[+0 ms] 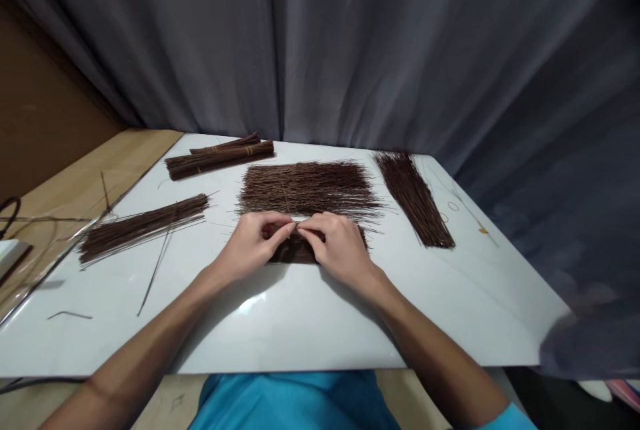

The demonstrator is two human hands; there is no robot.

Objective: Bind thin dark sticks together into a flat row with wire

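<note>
My left hand (259, 238) and my right hand (336, 240) meet close together at the middle of the table, thumbs and forefingers pinched. Something thin and dark, perhaps a twig, is between the fingertips; it is too small to make out. Under and behind the hands lies a near bunch of dark brown twigs (295, 253), partly hidden by them. Just beyond it spreads a wide, loose pile of thin brown twigs (307, 187), laid side by side with ragged ends, one pale stem crossing it.
A tied bundle (220, 159) lies at the back left with another behind it. A loose bunch (145, 229) rests at left, beside single twigs (155, 271). At right is a slanted bunch (415, 200), near rubber bands (453, 206). A grey curtain (330, 43) hangs behind the white table (300, 343).
</note>
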